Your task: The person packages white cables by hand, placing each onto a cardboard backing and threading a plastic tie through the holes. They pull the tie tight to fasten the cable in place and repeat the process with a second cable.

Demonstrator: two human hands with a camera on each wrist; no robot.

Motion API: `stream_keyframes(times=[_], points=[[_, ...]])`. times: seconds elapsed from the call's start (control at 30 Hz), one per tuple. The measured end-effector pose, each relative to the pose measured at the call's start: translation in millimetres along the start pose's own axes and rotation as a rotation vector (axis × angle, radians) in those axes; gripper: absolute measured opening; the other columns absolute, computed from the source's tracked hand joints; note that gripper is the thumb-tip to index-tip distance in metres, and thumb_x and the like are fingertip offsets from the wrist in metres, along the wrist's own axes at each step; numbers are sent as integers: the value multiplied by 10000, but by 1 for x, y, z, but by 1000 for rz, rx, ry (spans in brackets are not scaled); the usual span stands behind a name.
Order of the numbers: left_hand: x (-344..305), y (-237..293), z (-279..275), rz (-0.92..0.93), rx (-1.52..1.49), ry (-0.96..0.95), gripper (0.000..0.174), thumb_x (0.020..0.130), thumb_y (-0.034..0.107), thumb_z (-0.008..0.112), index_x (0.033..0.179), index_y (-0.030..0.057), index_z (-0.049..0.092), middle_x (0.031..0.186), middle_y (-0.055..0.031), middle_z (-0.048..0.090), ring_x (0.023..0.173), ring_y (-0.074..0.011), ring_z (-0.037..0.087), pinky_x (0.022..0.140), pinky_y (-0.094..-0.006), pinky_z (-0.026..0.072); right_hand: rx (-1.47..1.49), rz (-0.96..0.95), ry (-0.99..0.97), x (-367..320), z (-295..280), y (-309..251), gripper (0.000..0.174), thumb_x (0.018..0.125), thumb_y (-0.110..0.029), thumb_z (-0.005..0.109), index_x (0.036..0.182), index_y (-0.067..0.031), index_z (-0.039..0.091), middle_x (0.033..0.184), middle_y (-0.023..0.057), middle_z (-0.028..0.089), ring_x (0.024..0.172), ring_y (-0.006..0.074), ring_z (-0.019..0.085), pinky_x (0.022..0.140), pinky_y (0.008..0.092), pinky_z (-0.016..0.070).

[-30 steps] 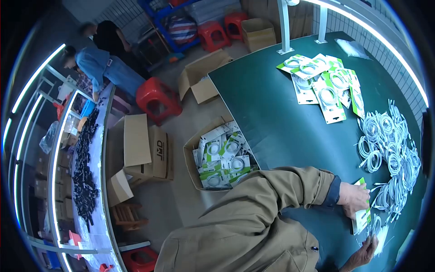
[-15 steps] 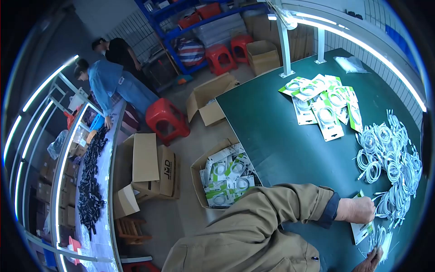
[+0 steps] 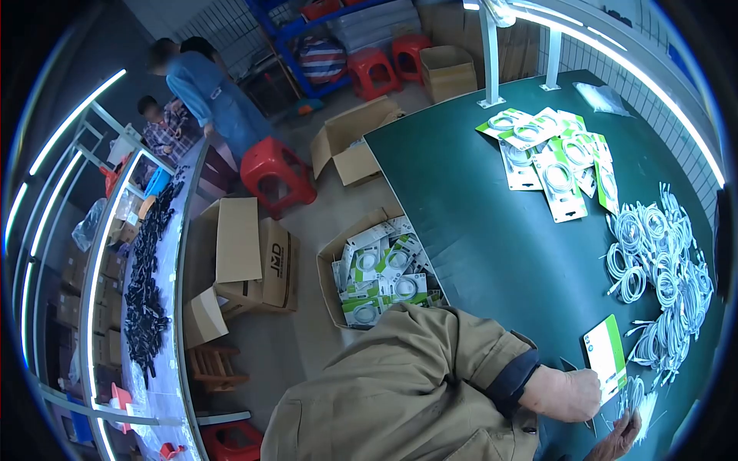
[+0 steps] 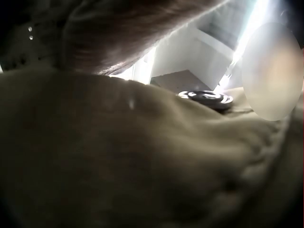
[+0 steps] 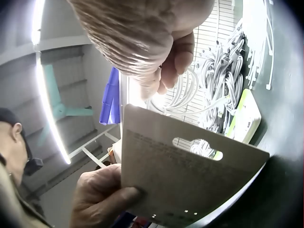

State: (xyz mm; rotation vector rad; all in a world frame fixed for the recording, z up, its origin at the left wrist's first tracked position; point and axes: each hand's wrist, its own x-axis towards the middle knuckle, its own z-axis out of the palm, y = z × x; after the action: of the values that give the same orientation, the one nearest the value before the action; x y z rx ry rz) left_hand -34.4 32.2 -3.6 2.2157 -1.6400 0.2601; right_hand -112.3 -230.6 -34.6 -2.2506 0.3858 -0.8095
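The only lettering that can be read is "JMD", printed in dark capitals running sideways on the side of a brown cardboard box (image 3: pixel 273 265). It stands on the floor off the left edge of the green table (image 3: pixel 477 215). In the right wrist view the backing card (image 5: pixel 190 180) carries several lines of small print below its hang slot, too blurred to read. The green-and-white cable packs (image 3: pixel 550 150) near the table's far edge bear print too small to make out.

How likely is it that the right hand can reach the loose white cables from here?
Probably yes. The right hand sits right beside the near end of the loose white cables, with nothing between them; the left hand holds the card off to one side.
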Motion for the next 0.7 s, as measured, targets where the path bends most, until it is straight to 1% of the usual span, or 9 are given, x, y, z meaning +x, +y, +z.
stream_keyframes(times=[0.07, 0.1, 0.2, 0.3, 0.4, 0.5, 0.6, 0.67, 0.7], points=[[2, -5, 10, -30, 15, 101, 180, 820, 196, 690, 814, 28, 755, 785, -119, 753, 755, -276, 739, 622, -409, 550, 9, 17, -2, -3, 4, -11, 302, 979, -210, 783, 1115, 56, 737, 994, 193, 774, 867, 297, 740, 837, 405, 608], [3, -7, 14, -39, 10, 110, 181, 820, 196, 692, 816, 27, 757, 782, -120, 754, 750, -277, 740, 620, -411, 552, 11, 25, -5, -3, 6, -15, 298, 980, -204, 779, 1121, 55, 736, 999, 192, 774, 875, 298, 740, 841, 405, 607], [6, -11, 17, -64, -6, 123, 184, 817, 196, 698, 820, 23, 761, 770, -124, 754, 730, -281, 742, 614, -416, 555, -105, -38, -47, -2, 4, -10, 273, 975, -175, 772, 1121, 54, 739, 1004, 183, 777, 886, 291, 740, 847, 391, 603], [12, -14, 16, -84, -26, 115, 186, 810, 200, 708, 810, 22, 763, 755, -123, 752, 707, -284, 742, 608, -417, 556, -3, -64, -79, -2, 5, -13, 296, 958, -187, 787, 1114, 60, 739, 1007, 181, 776, 889, 291, 734, 848, 388, 601], [17, -17, 17, -92, -25, 112, 177, 806, 203, 714, 783, 36, 766, 739, -112, 750, 693, -286, 742, 604, -417, 559, 83, -157, -80, 0, 7, -14, 299, 949, -198, 797, 1096, 58, 746, 1003, 177, 778, 882, 282, 730, 846, 385, 598], [23, -21, 18, -60, -30, 108, 172, 811, 213, 717, 760, 57, 770, 737, -101, 751, 692, -288, 746, 599, -418, 561, 178, 50, -96, -3, 10, -29, 288, 944, -196, 806, 1074, 55, 751, 1000, 175, 781, 874, 274, 727, 836, 388, 594], [31, -25, 19, -5, -31, 126, 181, 820, 227, 720, 754, 67, 773, 749, -93, 754, 689, -287, 742, 595, -419, 556, -18, -152, -35, -5, 20, -29, 264, 948, -188, 807, 1058, 47, 757, 987, 172, 781, 859, 270, 724, 822, 385, 590], [35, -27, 18, 2, -24, 99, 189, 822, 230, 724, 762, 59, 775, 759, -85, 750, 697, -287, 735, 609, -424, 553, -20, -180, 18, -5, 29, -22, 273, 947, -203, 814, 1053, 42, 759, 981, 171, 780, 853, 275, 721, 818, 385, 588], [37, -28, 21, -8, -29, 126, 186, 820, 224, 725, 759, 53, 768, 759, -90, 747, 694, -289, 729, 616, -427, 553, -22, -193, 43, -6, 31, -20, 278, 947, -211, 818, 1051, 40, 760, 978, 170, 779, 851, 277, 720, 817, 384, 587]])
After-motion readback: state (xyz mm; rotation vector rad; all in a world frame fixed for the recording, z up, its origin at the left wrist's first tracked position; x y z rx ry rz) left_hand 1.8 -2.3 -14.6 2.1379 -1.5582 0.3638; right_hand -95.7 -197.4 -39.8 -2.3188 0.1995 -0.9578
